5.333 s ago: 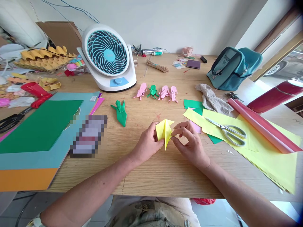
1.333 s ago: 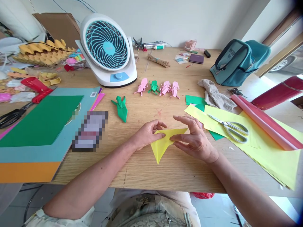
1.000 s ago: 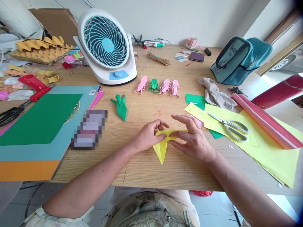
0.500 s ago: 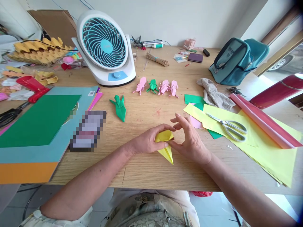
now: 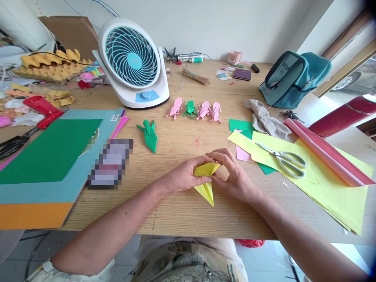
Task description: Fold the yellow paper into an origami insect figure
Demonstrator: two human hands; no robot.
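A folded piece of yellow paper is held between my two hands near the table's front edge, its pointed end hanging down towards me. My left hand is closed on its left side, thumb in front and fingers behind. At the right edge of the paper, my right hand pinches with thumb and fingers, the fingertips partly hidden. Beyond my hands lie a folded green paper figure and a row of small origami figures, pink and green.
On the right, scissors rest on yellow sheets beside a rolled red sheet and a red bottle. At left are a pixelated phone and a green sheet. A fan stands behind; a teal bag sits back right.
My right fingers have come down and closed in on the paper's right edge. The upper part of the yellow paper now stretches further right. The view has shifted slightly.
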